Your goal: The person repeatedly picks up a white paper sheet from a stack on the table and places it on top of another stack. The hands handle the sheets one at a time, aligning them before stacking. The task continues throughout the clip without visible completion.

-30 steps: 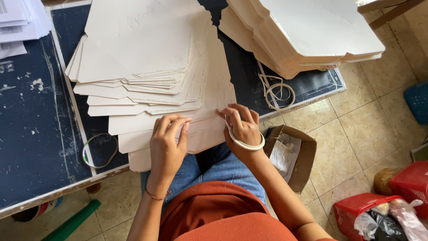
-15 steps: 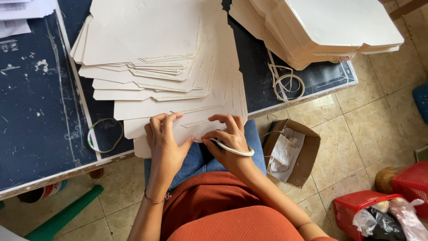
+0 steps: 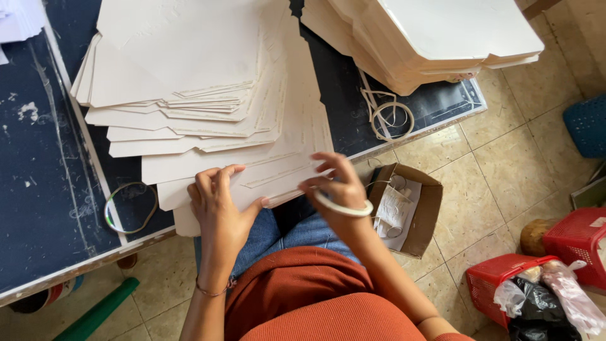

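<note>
Cream card sheets [image 3: 208,101] lay fanned in a wide, slipping stack across your dark blue table [image 3: 38,208], the lowest ones hanging over the near edge above your lap. A second, thicker stack of card [image 3: 442,38] sat at the far right corner of the same table, well apart from your hands. Down on the tiled floor [image 3: 499,170], an open cardboard box [image 3: 410,211] stood just beside your right knee, and a red basket [image 3: 505,284] with plastic bags waited farther right.

Your left hand [image 3: 221,211] reached up from your lap with the wrist bent back; its palm lay flat under the overhanging sheets, fingers curled over the top of the lowest one and thumb spread to the right along its edge, so it pinched the card loosely rather than gripped it. Your right hand [image 3: 338,186] hovered at the stack's right corner, fingers half open and arched, fingertips touching the card edge, with a pale rubber band [image 3: 344,207] looped around the hand near the wrist. More rubber bands [image 3: 388,113] lay on the table by the thick stack, and one loose loop [image 3: 129,207] rested left of your left hand.
</note>
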